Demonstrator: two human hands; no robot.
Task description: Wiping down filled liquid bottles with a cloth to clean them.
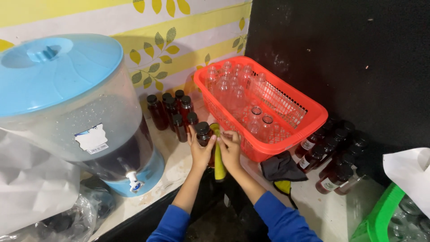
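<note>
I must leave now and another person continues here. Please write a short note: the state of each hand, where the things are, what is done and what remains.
Left hand: holds a dark capped bottle upright on the counter.
Right hand: on the same bottle, beside a yellow tool; its grip is not clear.
Done, as it seems: filled capped bottles stand behind the hands, by the dispenser; labelled bottles lie to the right of the red basket.
Left: empty clear bottles wait uncapped in the basket.
A dark cloth lies by the basket.
</note>
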